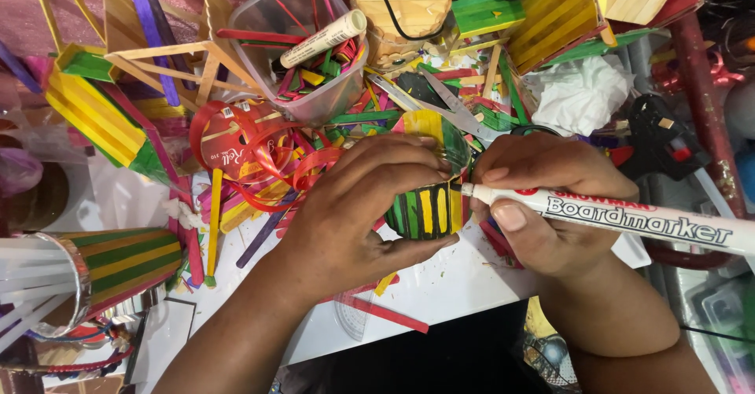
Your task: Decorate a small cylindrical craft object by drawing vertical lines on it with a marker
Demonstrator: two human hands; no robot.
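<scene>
My left hand [358, 205] wraps around a small round cup [431, 205] covered in green and yellow craft sticks, holding it on its side over the white table. In my right hand [543, 205] is a white marker pen [629, 219], its tip touching the cup's stick-covered side near the rim. Most of the cup is hidden under my left palm and fingers.
Loose coloured craft sticks and a spool of red ribbon [244, 146] lie behind the hands. A clear tub [311, 48] holds sticks and a white tube. Scissors [448, 103], a black glue gun [661, 138], crumpled tissue [578, 95] and stick-built models surround the white table [456, 284].
</scene>
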